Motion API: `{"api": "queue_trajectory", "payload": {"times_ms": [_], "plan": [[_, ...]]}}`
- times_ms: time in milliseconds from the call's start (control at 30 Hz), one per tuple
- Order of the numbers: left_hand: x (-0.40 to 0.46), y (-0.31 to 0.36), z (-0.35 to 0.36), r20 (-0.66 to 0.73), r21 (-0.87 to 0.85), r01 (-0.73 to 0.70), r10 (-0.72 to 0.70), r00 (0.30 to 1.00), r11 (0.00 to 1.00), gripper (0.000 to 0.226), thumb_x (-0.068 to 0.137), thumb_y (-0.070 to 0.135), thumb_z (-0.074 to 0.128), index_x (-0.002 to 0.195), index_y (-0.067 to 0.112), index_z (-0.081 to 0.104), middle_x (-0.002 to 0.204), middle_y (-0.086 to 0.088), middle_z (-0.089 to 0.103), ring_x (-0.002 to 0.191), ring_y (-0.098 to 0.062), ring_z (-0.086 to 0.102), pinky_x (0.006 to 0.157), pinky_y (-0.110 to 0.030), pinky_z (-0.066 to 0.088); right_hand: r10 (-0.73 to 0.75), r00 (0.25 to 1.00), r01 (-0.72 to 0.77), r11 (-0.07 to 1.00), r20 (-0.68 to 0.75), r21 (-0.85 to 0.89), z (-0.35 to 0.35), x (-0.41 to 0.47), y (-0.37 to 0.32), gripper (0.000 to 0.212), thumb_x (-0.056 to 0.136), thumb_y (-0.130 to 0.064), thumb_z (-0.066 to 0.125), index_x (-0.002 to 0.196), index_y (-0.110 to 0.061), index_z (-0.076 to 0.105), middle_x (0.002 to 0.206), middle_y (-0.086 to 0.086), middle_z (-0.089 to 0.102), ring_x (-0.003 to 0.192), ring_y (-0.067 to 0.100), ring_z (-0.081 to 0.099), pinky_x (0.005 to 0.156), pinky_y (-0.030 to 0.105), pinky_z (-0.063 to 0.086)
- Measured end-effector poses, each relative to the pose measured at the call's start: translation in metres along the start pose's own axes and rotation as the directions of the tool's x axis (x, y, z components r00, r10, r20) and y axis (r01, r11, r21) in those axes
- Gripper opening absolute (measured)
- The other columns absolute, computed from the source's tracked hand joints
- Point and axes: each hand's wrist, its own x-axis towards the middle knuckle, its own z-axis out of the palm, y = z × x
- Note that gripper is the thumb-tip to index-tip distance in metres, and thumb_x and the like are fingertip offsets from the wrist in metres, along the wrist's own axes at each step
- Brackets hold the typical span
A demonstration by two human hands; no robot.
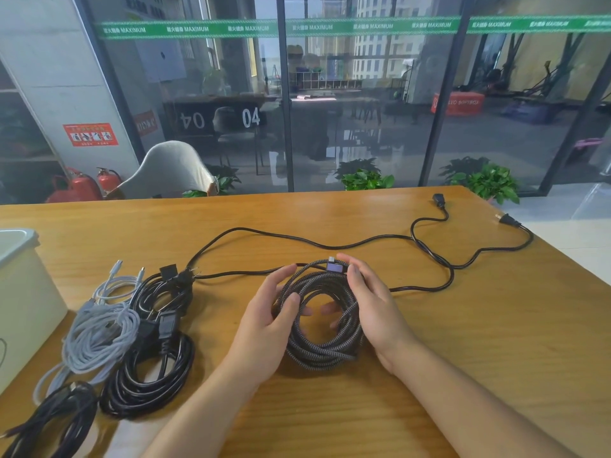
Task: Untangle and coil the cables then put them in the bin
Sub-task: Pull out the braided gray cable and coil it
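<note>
A coiled dark braided cable (322, 350) with a purple connector at its top is held between both hands above the wooden table (479, 342). My left hand (267, 325) grips the coil's left side, thumb over the strands. My right hand (373, 305) holds the right side, thumb by the connector. A long black power cord (330, 246) lies uncoiled across the table behind the coil, its plugs at the far right. To the left lie a white cable bundle (99, 335) and black coils (155, 375). The pale bin (20, 292) stands at the left edge.
Another black cable bundle (56, 421) lies at the lower left corner. The table's right edge runs diagonally from the far plugs toward me. Beyond the far edge are a chair (172, 170), potted plants and a glass wall.
</note>
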Motion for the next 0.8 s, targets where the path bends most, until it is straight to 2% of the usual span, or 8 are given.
{"api": "queue_trajectory", "payload": {"times_ms": [100,233,300,400,467,533,633,800], "plan": [[-0.002,0.004,-0.002,0.014,0.016,-0.034,0.034,0.999,0.999,0.042,0.105,0.007,0.053,0.136,0.035,0.054,0.109,-0.007,0.073,0.078,-0.011,0.07,0.071,-0.031,0.056,0.007,1.0,-0.007,1.0,-0.006,0.002,0.002,-0.001,-0.001,0.035,0.107,-0.046,0.045,0.116,-0.021,0.069,0.095,0.006,0.078,0.06,0.026,0.062,0.054,0.035,0.056],[-0.004,0.011,-0.003,0.006,-0.04,-0.086,0.087,0.996,0.995,0.042,0.103,-0.001,0.054,0.136,0.024,0.057,0.11,-0.009,0.072,0.077,-0.014,0.069,0.065,-0.027,0.055,-0.064,0.998,0.064,0.998,-0.022,0.009,0.004,0.0,-0.004,0.038,0.108,-0.042,0.046,0.112,-0.013,0.07,0.091,0.01,0.076,0.051,0.021,0.054,0.049,0.033,0.051],[-0.003,0.013,-0.004,0.004,-0.052,-0.103,0.104,0.995,0.993,0.042,0.103,-0.001,0.055,0.137,0.024,0.057,0.116,-0.006,0.072,0.088,-0.019,0.072,0.071,-0.032,0.058,-0.106,0.994,0.106,0.994,-0.01,0.006,0.004,-0.002,-0.008,0.038,0.108,-0.04,0.044,0.109,-0.012,0.07,0.09,0.011,0.075,0.053,0.02,0.054,0.05,0.033,0.051],[-0.002,0.014,-0.009,0.019,-0.048,-0.107,0.108,0.994,0.993,0.041,0.103,0.01,0.061,0.14,0.026,0.056,0.125,0.001,0.07,0.109,-0.024,0.071,0.087,-0.041,0.058,-0.14,0.99,0.139,0.99,0.026,0.029,0.004,-0.006,-0.011,0.038,0.107,-0.041,0.044,0.11,-0.014,0.07,0.083,0.009,0.07,0.063,0.019,0.056,0.059,0.031,0.052],[-0.001,0.015,-0.012,0.042,-0.028,-0.109,0.11,0.993,0.994,0.046,0.099,0.025,0.067,0.143,0.028,0.054,0.13,0.005,0.069,0.121,-0.019,0.066,0.101,-0.043,0.053,-0.147,0.989,0.145,0.988,0.034,0.05,0.003,-0.006,-0.013,0.034,0.106,-0.041,0.046,0.116,-0.02,0.071,0.089,0.008,0.067,0.072,0.019,0.057,0.066,0.031,0.052],[-0.001,0.017,-0.012,0.06,-0.028,-0.099,0.1,0.993,0.995,0.053,0.095,0.033,0.071,0.144,0.029,0.052,0.134,0.01,0.067,0.127,-0.011,0.062,0.108,-0.039,0.049,-0.146,0.989,0.144,0.987,0.021,0.066,0.001,-0.006,-0.014,0.031,0.105,-0.042,0.049,0.121,-0.024,0.07,0.102,0.007,0.07,0.077,0.018,0.059,0.07,0.032,0.053],[-0.001,0.015,-0.012,0.073,-0.05,-0.076,0.08,0.994,0.996,0.059,0.09,0.04,0.074,0.144,0.031,0.052,0.137,0.014,0.065,0.13,-0.005,0.058,0.108,-0.032,0.047,-0.149,0.989,0.149,0.987,-0.01,0.063,-0.002,-0.005,-0.014,0.031,0.104,-0.043,0.051,0.123,-0.025,0.068,0.113,0.007,0.071,0.08,0.016,0.06,0.077,0.032,0.053],[0.001,0.012,-0.014,0.067,-0.072,-0.076,0.081,0.994,0.994,0.06,0.089,0.042,0.075,0.143,0.032,0.053,0.136,0.019,0.064,0.132,0.001,0.054,0.106,-0.028,0.048,-0.169,0.985,0.171,0.982,-0.026,0.084,0.002,-0.005,-0.017,0.03,0.101,-0.043,0.054,0.119,-0.026,0.07,0.107,0.001,0.072,0.081,0.015,0.061,0.08,0.031,0.053]]}}
